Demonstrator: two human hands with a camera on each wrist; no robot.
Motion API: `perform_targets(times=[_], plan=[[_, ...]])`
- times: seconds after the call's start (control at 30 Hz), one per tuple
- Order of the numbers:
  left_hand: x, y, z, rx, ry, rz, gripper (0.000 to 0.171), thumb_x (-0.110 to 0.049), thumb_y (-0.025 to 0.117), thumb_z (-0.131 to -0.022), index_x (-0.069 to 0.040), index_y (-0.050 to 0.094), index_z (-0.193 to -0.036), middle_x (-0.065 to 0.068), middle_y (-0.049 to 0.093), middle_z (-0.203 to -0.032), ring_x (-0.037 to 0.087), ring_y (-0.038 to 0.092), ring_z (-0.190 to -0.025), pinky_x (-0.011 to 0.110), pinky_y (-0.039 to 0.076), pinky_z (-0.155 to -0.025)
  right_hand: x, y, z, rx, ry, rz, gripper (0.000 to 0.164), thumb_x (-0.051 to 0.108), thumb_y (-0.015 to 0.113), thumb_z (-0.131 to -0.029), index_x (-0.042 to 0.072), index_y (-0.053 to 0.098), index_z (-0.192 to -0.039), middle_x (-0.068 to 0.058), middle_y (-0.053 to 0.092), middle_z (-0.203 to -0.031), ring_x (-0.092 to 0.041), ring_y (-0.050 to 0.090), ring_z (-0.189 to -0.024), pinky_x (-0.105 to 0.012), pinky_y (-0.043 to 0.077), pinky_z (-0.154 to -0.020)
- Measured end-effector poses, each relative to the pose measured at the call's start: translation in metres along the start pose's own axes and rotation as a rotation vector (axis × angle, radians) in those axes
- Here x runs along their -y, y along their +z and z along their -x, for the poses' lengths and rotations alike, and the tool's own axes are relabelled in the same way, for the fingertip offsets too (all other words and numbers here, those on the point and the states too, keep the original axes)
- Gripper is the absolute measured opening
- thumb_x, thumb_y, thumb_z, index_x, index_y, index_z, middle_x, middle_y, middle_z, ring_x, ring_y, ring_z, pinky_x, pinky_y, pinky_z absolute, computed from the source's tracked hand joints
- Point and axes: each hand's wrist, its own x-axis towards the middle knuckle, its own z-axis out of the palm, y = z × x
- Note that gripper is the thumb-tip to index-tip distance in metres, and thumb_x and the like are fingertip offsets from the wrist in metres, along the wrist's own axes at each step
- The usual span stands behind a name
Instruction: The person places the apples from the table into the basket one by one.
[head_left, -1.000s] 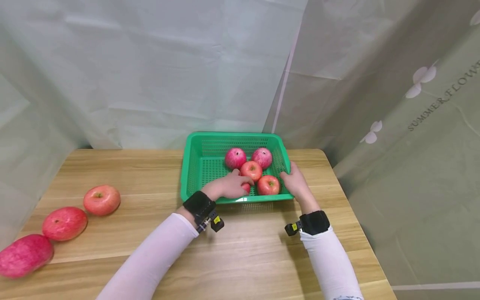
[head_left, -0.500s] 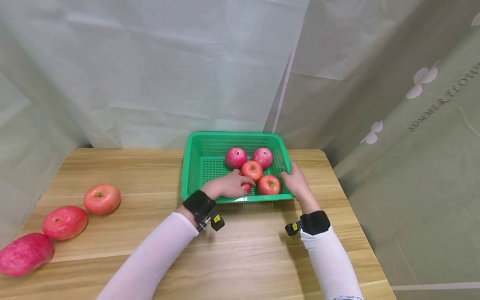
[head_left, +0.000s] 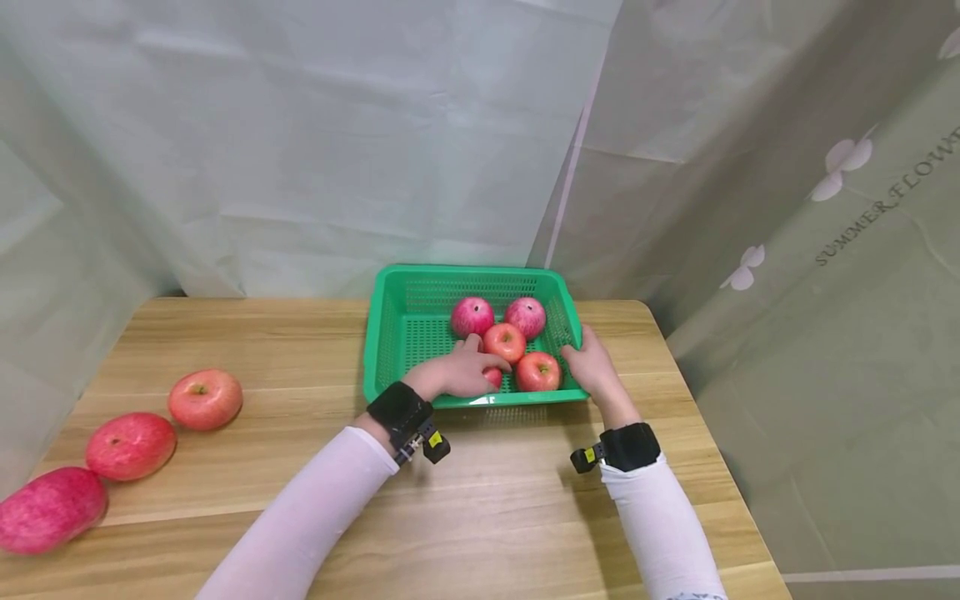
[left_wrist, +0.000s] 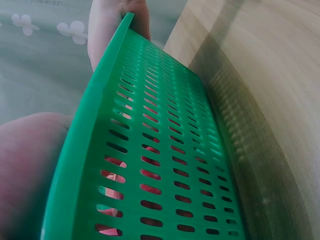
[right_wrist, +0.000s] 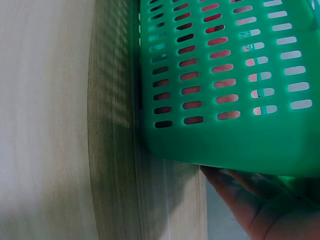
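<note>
Barely any shift since the earlier head frame: a slight drift of the whole view, nothing else I can make out.

Step in hand, as I judge it: one fruit handled while the basket is steadied. Left hand [head_left: 465, 372] has its fingers curled over a half-hidden apple [head_left: 493, 378] inside the green basket [head_left: 450, 269]; contact underneath not visible to me. I'd want a light, even hold and a straight vertical path, sparing the front rim and neighbouring fruit. Right hand [head_left: 595, 367] pinches the basket's right end, thumb inside; best firm, so nothing slides or tips.

Bearings from the left hand. Well apart, between eight and nine o'clock on the table: outermost fruit [head_left: 54, 510], middle fruit [head_left: 131, 447], innermost fruit [head_left: 205, 400]. Dark pink apple [head_left: 472, 317] at twelve. Half-hidden apple under the fingers, between three and four. Orange-red apple [head_left: 505, 342] at two, speckled apple [head_left: 525, 317] between one and two, front apple [head_left: 538, 372] at three. From the right hand, the half-hidden one lies at nine, beyond the front apple.
</note>
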Motion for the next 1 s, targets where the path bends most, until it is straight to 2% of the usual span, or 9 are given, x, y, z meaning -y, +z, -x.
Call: perform_targets(times=[0.23, 0.33, 0.43, 0.57, 0.63, 0.73, 0.87, 1.0], plan=[[-0.003, 0.000, 0.002, -0.028, 0.007, -0.052, 0.040, -0.028, 0.061, -0.104, -0.021, 0.069, -0.142, 0.026, 0.039, -0.145, 0.042, 0.037, -0.130, 0.056, 0.046, -0.104, 0.000, 0.000, 0.000, -0.002, 0.001, -0.005, 0.056, 0.016, 0.048, -0.110, 0.002, 0.033, -0.161, -0.024, 0.047, -0.156, -0.040, 0.047, -0.138, -0.061, 0.037, -0.118], [-0.004, -0.001, 0.004, -0.053, 0.021, -0.059, 0.040, -0.028, 0.062, -0.103, -0.017, 0.069, -0.141, 0.025, 0.039, -0.144, 0.041, 0.038, -0.128, 0.055, 0.047, -0.103, 0.000, 0.001, 0.000, -0.001, -0.001, -0.002, 0.056, 0.016, 0.048, -0.110, 0.002, 0.033, -0.161, -0.024, 0.047, -0.156, -0.040, 0.047, -0.138, -0.061, 0.037, -0.118], [-0.004, -0.003, 0.005, -0.131, 0.058, -0.037, 0.038, -0.026, 0.064, -0.103, -0.012, 0.068, -0.138, 0.022, 0.041, -0.141, 0.035, 0.041, -0.123, 0.049, 0.049, -0.098, 0.001, 0.001, 0.001, 0.000, 0.000, -0.006, 0.056, 0.016, 0.048, -0.110, 0.002, 0.033, -0.162, -0.024, 0.046, -0.156, -0.039, 0.047, -0.138, -0.061, 0.037, -0.118], [0.000, -0.008, 0.012, -0.267, 0.147, 0.015, 0.032, -0.021, 0.066, -0.103, -0.007, 0.071, -0.132, 0.016, 0.050, -0.135, 0.028, 0.051, -0.115, 0.040, 0.052, -0.091, 0.002, 0.002, 0.000, 0.007, -0.002, -0.004, 0.056, 0.016, 0.048, -0.110, 0.003, 0.032, -0.162, -0.023, 0.046, -0.157, -0.040, 0.046, -0.139, -0.061, 0.038, -0.118], [0.002, -0.014, 0.019, -0.310, 0.190, 0.035, 0.029, -0.019, 0.066, -0.103, -0.006, 0.073, -0.128, 0.014, 0.056, -0.131, 0.026, 0.056, -0.110, 0.038, 0.054, -0.091, 0.002, 0.002, 0.000, 0.010, -0.008, 0.003, 0.057, 0.016, 0.047, -0.110, 0.002, 0.031, -0.162, -0.024, 0.046, -0.157, -0.040, 0.046, -0.139, -0.061, 0.038, -0.117], [0.006, -0.024, 0.035, -0.344, 0.231, 0.044, 0.028, -0.017, 0.065, -0.103, -0.006, 0.073, -0.128, 0.012, 0.063, -0.131, 0.028, 0.061, -0.116, 0.042, 0.054, -0.099, 0.002, 0.002, 0.000, 0.008, -0.009, 0.006, 0.057, 0.016, 0.047, -0.109, 0.003, 0.031, -0.163, -0.024, 0.045, -0.157, -0.041, 0.046, -0.139, -0.062, 0.038, -0.116], [0.014, -0.035, 0.063, -0.329, 0.264, 0.061, 0.027, -0.017, 0.066, -0.105, -0.007, 0.073, -0.129, 0.008, 0.070, -0.129, 0.027, 0.064, -0.121, 0.046, 0.052, -0.106, 0.000, 0.000, -0.001, 0.010, -0.007, 0.003, 0.058, 0.017, 0.047, -0.109, 0.002, 0.031, -0.163, -0.025, 0.045, -0.157, -0.041, 0.046, -0.139, -0.062, 0.039, -0.116], [0.027, -0.040, 0.094, -0.301, 0.312, 0.029, 0.024, -0.015, 0.067, -0.105, -0.009, 0.074, -0.127, 0.006, 0.072, -0.122, 0.026, 0.067, -0.113, 0.046, 0.056, -0.098, -0.002, -0.001, 0.001, 0.010, -0.002, 0.009, 0.058, 0.017, 0.048, -0.108, 0.002, 0.032, -0.162, -0.025, 0.046, -0.155, -0.041, 0.047, -0.137, -0.062, 0.040, -0.115]])
